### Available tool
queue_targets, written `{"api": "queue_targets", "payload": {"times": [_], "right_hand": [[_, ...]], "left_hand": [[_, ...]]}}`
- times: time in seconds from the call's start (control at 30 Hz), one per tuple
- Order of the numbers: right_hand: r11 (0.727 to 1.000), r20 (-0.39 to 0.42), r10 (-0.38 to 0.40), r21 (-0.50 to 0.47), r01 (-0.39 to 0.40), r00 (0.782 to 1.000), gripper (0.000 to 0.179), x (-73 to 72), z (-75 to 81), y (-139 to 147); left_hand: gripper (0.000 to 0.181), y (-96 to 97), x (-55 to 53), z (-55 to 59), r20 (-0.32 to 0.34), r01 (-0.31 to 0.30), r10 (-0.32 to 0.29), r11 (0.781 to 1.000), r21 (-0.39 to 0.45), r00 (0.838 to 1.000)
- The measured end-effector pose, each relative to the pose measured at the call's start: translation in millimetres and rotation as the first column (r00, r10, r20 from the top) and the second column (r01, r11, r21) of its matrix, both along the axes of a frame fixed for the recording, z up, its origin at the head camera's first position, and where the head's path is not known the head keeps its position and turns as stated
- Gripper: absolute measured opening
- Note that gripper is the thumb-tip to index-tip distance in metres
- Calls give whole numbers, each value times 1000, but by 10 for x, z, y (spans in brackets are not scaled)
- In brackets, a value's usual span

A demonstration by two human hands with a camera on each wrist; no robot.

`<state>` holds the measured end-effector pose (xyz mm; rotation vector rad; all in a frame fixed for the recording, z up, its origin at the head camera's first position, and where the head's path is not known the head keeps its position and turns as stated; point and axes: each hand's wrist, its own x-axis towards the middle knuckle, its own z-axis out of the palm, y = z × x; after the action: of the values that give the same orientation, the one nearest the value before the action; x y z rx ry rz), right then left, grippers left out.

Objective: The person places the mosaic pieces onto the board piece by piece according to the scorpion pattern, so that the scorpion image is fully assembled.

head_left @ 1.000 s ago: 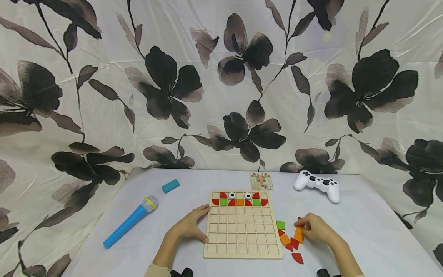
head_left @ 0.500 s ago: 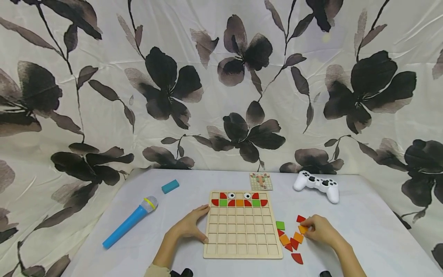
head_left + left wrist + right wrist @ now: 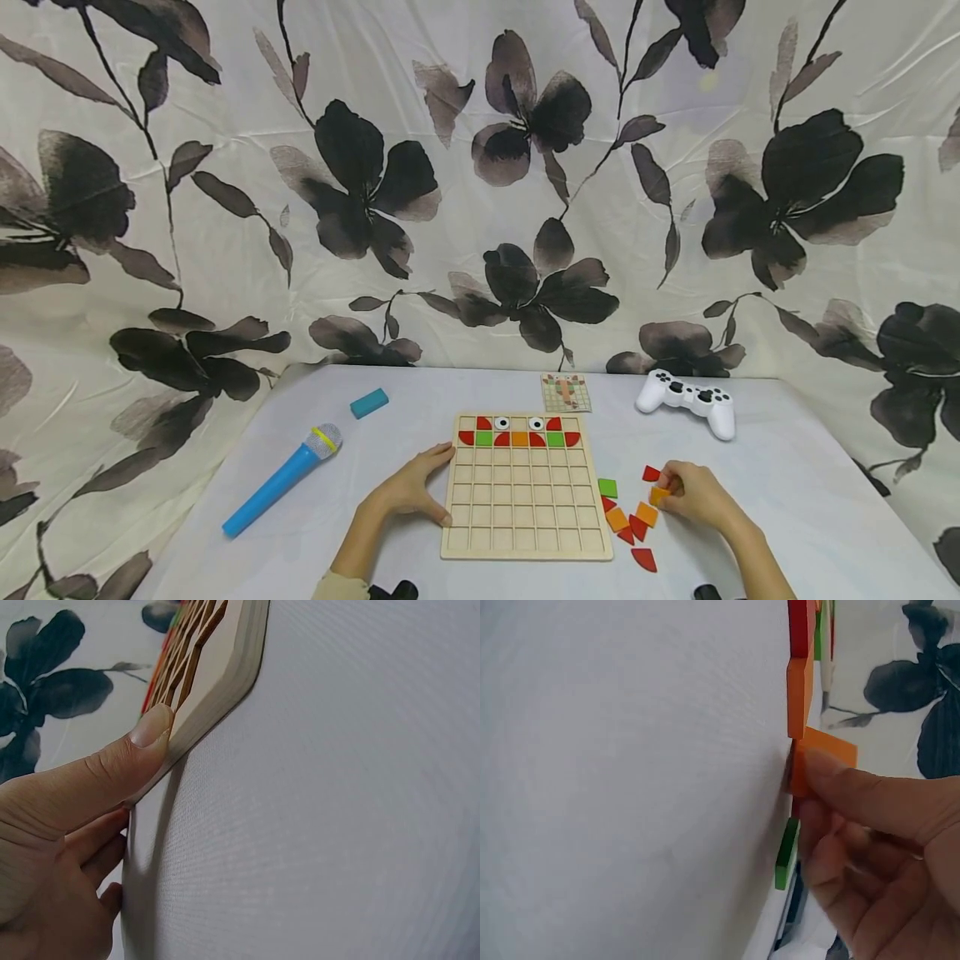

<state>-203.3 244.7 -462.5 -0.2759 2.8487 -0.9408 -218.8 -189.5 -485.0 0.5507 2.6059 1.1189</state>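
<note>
At the left edge of a wooden grid board (image 3: 528, 504), my left hand (image 3: 411, 489) rests with thumb and fingers spread apart along the side. In the left wrist view the thumb presses the rim of the board (image 3: 217, 682). To the right of the board, my right hand (image 3: 697, 493) pinches an orange square tile (image 3: 659, 496) between thumb and fingers. The right wrist view shows this orange tile (image 3: 832, 748) tilted. Near it lie a red tile (image 3: 652, 473), an orange tile (image 3: 647, 514) and a red quarter-circle tile (image 3: 644, 559). Red, green, orange and eye tiles fill the board's top rows.
A green tile (image 3: 607, 488) lies beside the board. Another green tile (image 3: 786, 853) shows below the right hand in its wrist view. Behind the board are a pattern card (image 3: 567, 392) and a white game controller (image 3: 687, 402). A toy microphone (image 3: 285, 481) and a blue block (image 3: 370, 403) lie left.
My right hand has shifted slightly right with the orange tile, drawing it away from the other orange tile and baring the red tile above. The left hand stays put on the board.
</note>
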Motion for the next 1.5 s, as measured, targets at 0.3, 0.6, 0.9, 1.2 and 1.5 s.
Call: {"api": "queue_targets", "payload": {"times": [0.3,0.6,0.9,1.2,1.5], "right_hand": [[983,-112,-3,-182,-17,994,13,-240,122,-405],[919,-170,238,-281,-278,956,15,-572,114,-1158],[918,-159,328,-180,-354,931,10,-760,17,-1566],[934,-176,320,-105,-341,931,8,-758,-37,-1682],[931,-115,351,-61,-359,929,10,-649,-33,-1720]], "left_hand": [[106,-7,8,6,-2,-7,7,1000,3,1000],[105,6,-2,4,6,-11,11,1000,0,1000],[105,7,-11,-14,3,-16,16,1000,-10,1000],[105,-10,-8,-3,-3,-19,19,1000,-1,1000],[105,-3,11,-3,-6,-15,15,1000,3,1000]]}}
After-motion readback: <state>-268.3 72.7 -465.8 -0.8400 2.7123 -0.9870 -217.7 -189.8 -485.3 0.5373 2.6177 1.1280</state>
